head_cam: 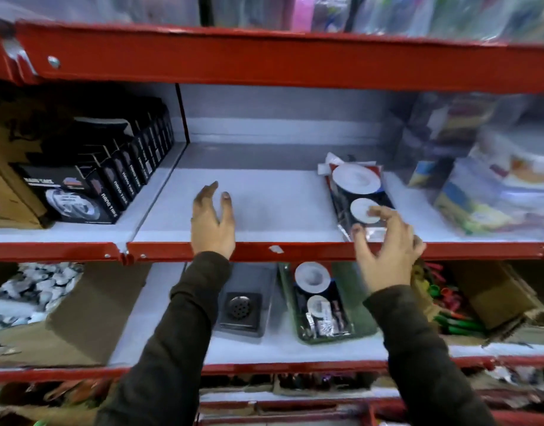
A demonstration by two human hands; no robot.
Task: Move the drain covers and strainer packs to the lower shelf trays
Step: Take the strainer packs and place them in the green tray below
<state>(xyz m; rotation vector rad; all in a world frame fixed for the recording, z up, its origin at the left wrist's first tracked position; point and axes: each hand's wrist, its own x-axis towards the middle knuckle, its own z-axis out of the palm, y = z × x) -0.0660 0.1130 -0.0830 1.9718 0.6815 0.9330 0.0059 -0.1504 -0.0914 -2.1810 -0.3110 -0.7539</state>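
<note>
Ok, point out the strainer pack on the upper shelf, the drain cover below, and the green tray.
strainer pack (356, 179): head view, on its large white disc.
drain cover (239, 305): head view, on the round perforated centre.
green tray (361, 321): head view, on its bare right side.

We are looking at a shop — red metal shelving (295, 64) stacked in tiers, stocked with packaged goods. Left of its middle bay stand rows of identical black retail boxes (123, 176); right of it, plastic-wrapped packs (495, 186) — below, cardboard cartons (89, 315) of loose stock.
</note>
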